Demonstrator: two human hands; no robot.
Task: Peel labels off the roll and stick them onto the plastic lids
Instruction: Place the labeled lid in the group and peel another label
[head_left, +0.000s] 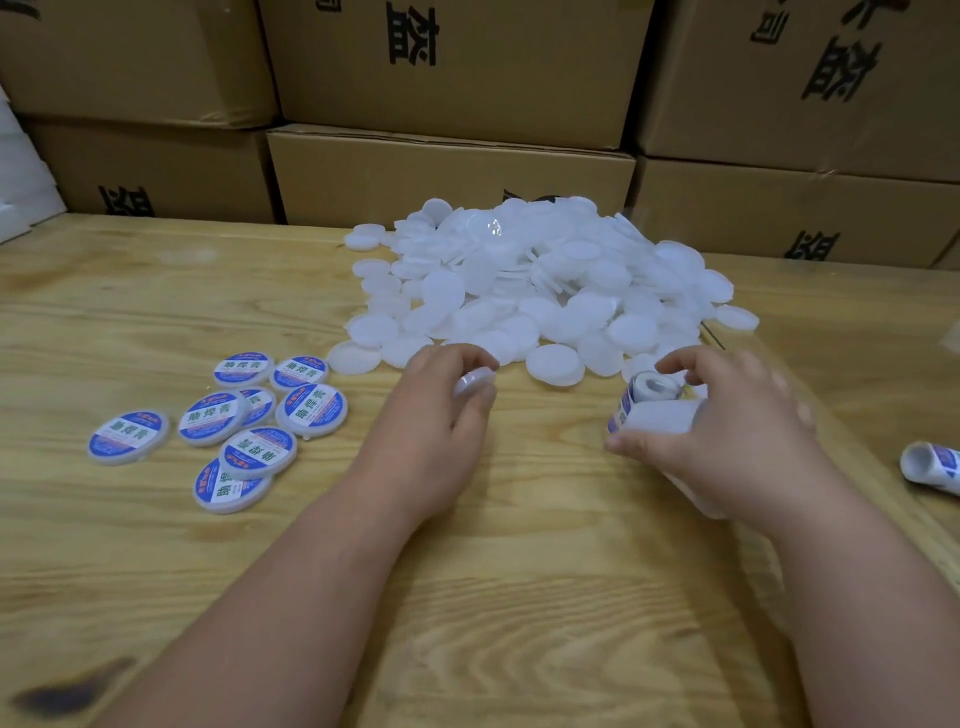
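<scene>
On the wooden table (156, 322), right in front of the big heap of blank lids (545, 291), both hands are busy. The left hand (441, 415) has its fingers curled around one blank lid (474, 382), holding it just off the near edge of the heap. The right hand (727, 426) grips the label roll (652, 410), thumb underneath and fingertips up around the top end where the strip curls over. It's a bit blurry there, so I can't tell if a label is actually lifted yet.

Looks to me like the "get a sticker loose" step, with the lid already picked and waiting. Next move probably calls for peeling one label clean off the backing, then centering it on that lid and pressing it flat.

Nine or so finished lids (244, 421) with blue-and-white labels sit off to the left, well apart from the heap. A spare roll (932, 467) lies at the right edge, and cardboard boxes (452, 171) are stacked behind.
</scene>
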